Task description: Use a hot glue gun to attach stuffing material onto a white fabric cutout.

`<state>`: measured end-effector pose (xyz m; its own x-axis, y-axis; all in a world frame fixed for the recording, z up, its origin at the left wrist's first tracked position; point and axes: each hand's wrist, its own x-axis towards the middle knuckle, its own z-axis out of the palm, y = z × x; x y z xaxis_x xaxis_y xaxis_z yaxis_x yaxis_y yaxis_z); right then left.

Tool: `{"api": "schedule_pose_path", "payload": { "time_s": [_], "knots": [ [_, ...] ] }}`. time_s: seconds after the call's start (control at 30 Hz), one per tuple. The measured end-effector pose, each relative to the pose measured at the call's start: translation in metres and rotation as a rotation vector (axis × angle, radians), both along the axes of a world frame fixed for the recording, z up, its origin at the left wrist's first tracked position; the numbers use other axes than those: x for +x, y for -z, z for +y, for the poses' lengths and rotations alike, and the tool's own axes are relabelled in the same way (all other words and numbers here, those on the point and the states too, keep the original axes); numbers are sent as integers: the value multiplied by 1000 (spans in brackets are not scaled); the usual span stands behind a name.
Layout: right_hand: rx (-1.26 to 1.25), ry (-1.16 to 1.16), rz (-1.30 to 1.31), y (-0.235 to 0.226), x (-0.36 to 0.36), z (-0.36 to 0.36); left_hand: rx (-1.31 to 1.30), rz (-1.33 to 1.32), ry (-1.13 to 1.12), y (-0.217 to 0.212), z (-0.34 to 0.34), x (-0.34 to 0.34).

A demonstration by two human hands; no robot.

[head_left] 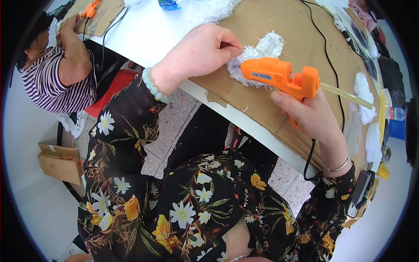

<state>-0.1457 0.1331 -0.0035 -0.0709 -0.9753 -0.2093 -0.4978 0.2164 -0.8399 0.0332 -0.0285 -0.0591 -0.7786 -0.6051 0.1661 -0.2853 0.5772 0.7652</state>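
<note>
My right hand [312,114] is wrapped round the handle of an orange hot glue gun [270,72]. A long translucent glue stick [347,96] sticks out of the gun's back end. The gun's nozzle end points left, over a white, shaggy piece of fabric [269,44] that lies on the cardboard. Part of the fabric is hidden behind the gun. My left hand [205,50] pinches the fabric's left edge between thumb and fingers.
Brown cardboard [301,41] covers the white table [139,46]. A black cord [334,65] crosses it. More white fluffy material [207,9] lies at the back, with white pieces [364,98] at right. A co-worker in a striped shirt [54,76] sits at left near another orange glue gun [90,9].
</note>
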Motion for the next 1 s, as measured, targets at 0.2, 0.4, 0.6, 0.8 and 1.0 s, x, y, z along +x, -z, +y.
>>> {"api": "schedule_pose_path", "payload": {
  "time_s": [0.2,0.4,0.6,0.8,1.0],
  "knots": [
    [19,6,61,-6,-1,4,-4,12,-5,3,-1,1],
    [33,-11,43,-8,-2,-2,-24,33,-4,1,1,2],
    [89,-22,40,-15,0,-1,-37,86,-26,7,3,3],
    [163,32,36,-22,0,5,-69,108,-29,7,3,1],
    [205,16,64,-24,-3,3,-71,103,-36,7,2,4]
  ]
}}
